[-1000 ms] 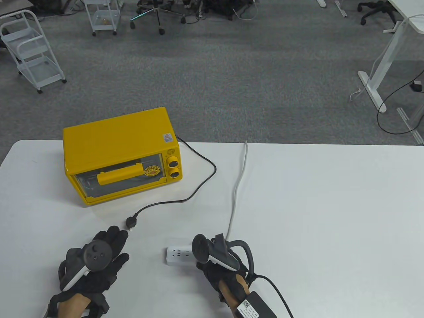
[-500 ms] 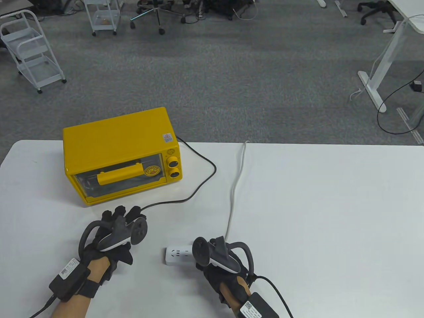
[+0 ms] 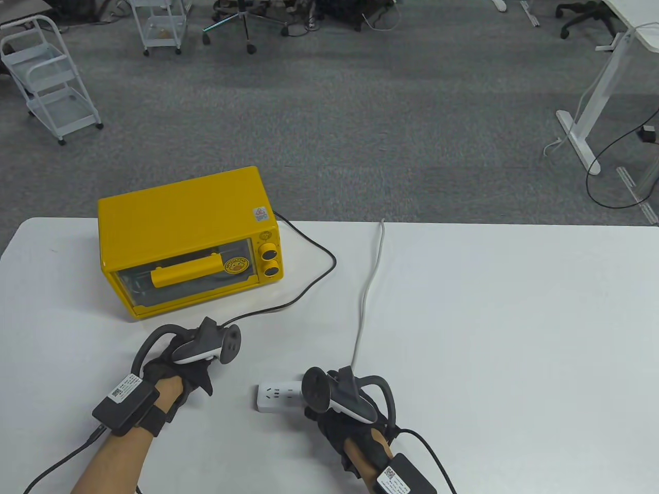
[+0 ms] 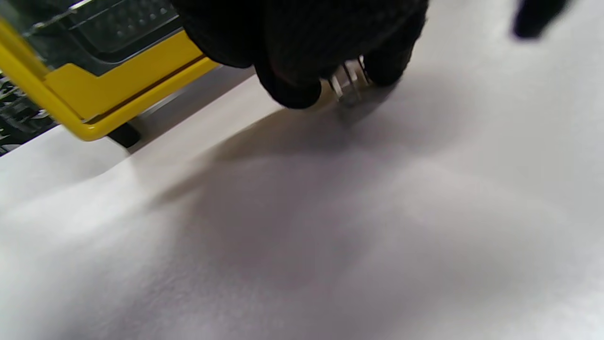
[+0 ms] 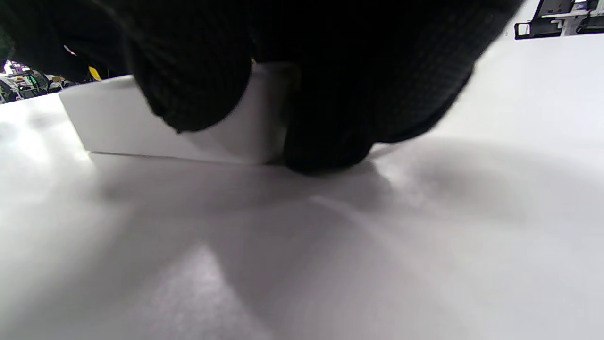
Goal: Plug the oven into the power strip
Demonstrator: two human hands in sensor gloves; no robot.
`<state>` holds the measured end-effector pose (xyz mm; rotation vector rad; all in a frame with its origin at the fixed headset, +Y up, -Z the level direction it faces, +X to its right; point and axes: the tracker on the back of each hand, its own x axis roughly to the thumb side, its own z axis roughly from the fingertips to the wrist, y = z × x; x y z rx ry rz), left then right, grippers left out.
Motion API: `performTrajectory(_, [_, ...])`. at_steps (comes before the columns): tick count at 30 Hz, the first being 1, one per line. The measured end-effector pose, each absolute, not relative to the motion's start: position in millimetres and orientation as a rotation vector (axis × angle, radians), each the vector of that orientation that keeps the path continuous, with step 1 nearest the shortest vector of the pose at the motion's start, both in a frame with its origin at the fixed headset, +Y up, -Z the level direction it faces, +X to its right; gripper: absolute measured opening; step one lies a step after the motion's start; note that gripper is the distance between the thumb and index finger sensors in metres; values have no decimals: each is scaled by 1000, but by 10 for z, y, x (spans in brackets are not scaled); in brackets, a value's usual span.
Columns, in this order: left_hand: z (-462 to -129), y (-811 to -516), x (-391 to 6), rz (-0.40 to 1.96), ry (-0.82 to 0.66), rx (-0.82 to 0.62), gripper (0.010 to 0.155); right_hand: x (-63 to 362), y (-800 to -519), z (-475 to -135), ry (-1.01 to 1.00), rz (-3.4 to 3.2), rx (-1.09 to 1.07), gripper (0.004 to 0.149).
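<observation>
Where fingers close, plug (image 4: 348,84) under left hand (image 3: 177,368).

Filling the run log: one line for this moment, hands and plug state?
left hand: grips oven plug, prongs showing | right hand: holds power strip on table | plug not yet inserted

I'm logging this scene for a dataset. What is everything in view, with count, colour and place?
oven: 1, yellow, far left of the table.
oven cord: 1, black, from the oven's right side to the left hand.
plug: 1, metal prongs showing between the left hand's fingers.
power strip: 1, white, near table edge.
strip cable: 1, grey-white, running to the far edge.
table: 1, white.
carts: 2, white, on the floor.
left hand: black glove, on the plug.
right hand: black glove, holding the power strip.
</observation>
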<state>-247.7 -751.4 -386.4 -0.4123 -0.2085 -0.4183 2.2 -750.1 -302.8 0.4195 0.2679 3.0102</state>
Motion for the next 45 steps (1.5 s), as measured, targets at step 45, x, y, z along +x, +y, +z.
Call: performTrajectory(45, [-2988, -7426, -1859, 60, -347, -26, 61, 24, -7519, -2986, 249, 3018, 417, 71])
